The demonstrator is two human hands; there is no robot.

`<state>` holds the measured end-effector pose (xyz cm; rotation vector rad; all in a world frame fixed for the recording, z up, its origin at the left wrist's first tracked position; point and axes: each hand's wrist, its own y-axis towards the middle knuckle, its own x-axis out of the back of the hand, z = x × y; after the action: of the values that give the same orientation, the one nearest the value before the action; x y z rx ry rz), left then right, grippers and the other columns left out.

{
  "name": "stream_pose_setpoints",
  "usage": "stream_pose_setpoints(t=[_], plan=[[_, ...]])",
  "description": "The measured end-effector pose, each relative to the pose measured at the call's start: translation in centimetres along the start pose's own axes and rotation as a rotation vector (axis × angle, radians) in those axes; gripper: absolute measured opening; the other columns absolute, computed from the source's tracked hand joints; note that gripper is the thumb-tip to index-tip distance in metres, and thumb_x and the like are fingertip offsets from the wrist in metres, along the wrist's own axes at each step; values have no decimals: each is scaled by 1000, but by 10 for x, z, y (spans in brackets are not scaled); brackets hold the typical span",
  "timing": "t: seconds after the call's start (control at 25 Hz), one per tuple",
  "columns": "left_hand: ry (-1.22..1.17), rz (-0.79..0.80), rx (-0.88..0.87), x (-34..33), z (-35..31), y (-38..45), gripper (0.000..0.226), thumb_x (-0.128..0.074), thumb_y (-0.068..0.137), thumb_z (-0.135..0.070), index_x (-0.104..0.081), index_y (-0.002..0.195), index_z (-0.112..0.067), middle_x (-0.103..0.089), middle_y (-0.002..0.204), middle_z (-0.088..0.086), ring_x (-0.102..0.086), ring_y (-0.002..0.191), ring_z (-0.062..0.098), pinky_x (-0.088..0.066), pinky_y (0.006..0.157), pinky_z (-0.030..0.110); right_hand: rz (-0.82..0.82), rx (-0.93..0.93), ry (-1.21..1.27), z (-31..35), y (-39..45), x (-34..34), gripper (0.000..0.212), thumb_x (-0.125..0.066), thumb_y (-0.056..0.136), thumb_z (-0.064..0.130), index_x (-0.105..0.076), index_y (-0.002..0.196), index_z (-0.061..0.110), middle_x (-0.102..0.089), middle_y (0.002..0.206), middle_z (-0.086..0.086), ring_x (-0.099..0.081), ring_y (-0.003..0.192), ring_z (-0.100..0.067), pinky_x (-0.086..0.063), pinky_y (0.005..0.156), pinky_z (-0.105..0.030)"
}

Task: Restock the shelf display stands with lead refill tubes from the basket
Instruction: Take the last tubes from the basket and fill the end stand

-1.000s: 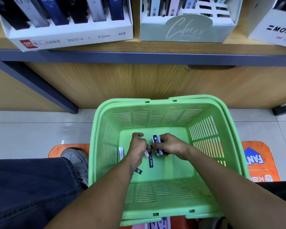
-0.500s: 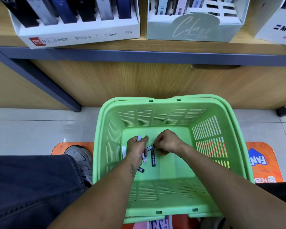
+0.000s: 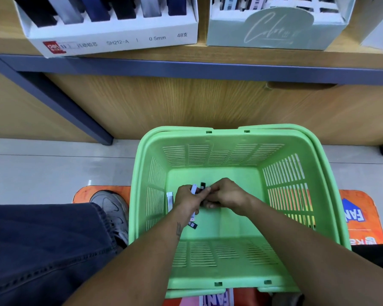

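both hands (image 3: 208,198) pinch upright lead refill tubes (image 3: 194,188) inside the basket (image 3: 296,138); ends pointing shelfward

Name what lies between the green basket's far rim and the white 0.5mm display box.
In the head view: the shelf's dark front edge, then a wooden panel down to the basket.

Before you: slatted green plastic basket (image 3: 296,151), glossy floor tiles (image 3: 53,168), wood-grain shelf (image 3: 186,102), matt cardboard box (image 3: 119,40), denim trousers (image 3: 42,250).

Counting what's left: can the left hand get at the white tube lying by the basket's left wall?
Probably yes. The white tube lies uncovered just beside the left hand, but that hand already grips tubes.
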<state>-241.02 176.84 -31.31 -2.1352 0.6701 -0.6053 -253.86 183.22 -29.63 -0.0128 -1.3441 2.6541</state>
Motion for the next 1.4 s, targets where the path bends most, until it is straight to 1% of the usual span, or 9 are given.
stream_pose_setpoints(t=[0.08,0.2,0.32,0.36,0.52,0.68,0.84,1.12,1.4], plan=[[80,-22,-64,-1,-6,0,34,-73,90,-35,-57,73,-10,-55,55,2,-40,39,16,-33,43,21,9,33,62,1,3,4,23,-54,89,-15,-74,88,-4,-72,74,-13,-67,60,-14,-59,69,-24],[441,-183,-85,4,-8,0,28,-64,92,-25,-51,71,-11,-57,65,3,-55,56,21,-38,54,25,-259,202,-576,-3,18,3,24,-65,87,4,-73,108,13,-70,104,-5,-68,90,-21,-55,82,-32],[839,-222,-92,10,-2,-15,2,-58,94,-14,-59,94,-14,-67,97,7,-63,79,27,-46,62,28,-146,368,-1171,-14,20,-14,33,-66,93,21,-57,125,16,-53,125,-4,-56,112,-26,-49,82,-38],[957,-201,-94,11,3,-18,11,-56,95,-10,-61,103,-15,-66,105,6,-65,86,26,-48,66,29,-118,402,-1278,-17,18,-20,27,-61,97,20,-55,123,13,-52,124,-7,-55,113,-28,-49,80,-39],[1163,-96,-1,16,18,-23,22,-66,92,-12,-65,113,-11,-67,120,8,-66,110,26,-51,80,30,-91,314,-1282,-18,16,-31,22,-50,101,18,-55,119,8,-58,122,-14,-59,112,-34,-44,78,-35],[1035,-88,128,15,26,-22,25,-72,89,-20,-64,111,-10,-66,123,9,-68,106,26,-54,79,30,35,195,-1006,-17,12,-47,24,-62,93,26,-54,106,8,-62,116,-19,-61,99,-34,-40,70,-32],[872,-121,191,15,32,-12,9,-59,93,-12,-64,100,-9,-69,112,9,-71,98,28,-59,78,35,114,170,-1003,-18,6,-63,26,-73,89,21,-58,104,5,-65,112,-18,-62,86,-30,-43,67,-32],[830,-195,139,6,42,2,30,-37,103,-12,-61,120,-8,-62,123,9,-64,110,28,-45,73,32,29,267,-1165,-20,2,-78,16,-57,94,14,-65,105,7,-68,109,-17,-66,100,-36,-45,74,-34],[491,-125,43,-7,25,3,15,-56,96,-23,-55,101,-9,-67,102,14,-67,88,34,-47,61,33,-158,205,-1187,-19,4,-49,20,-45,98,6,-63,107,5,-63,112,-19,-66,99,-37,-49,81,-38]])
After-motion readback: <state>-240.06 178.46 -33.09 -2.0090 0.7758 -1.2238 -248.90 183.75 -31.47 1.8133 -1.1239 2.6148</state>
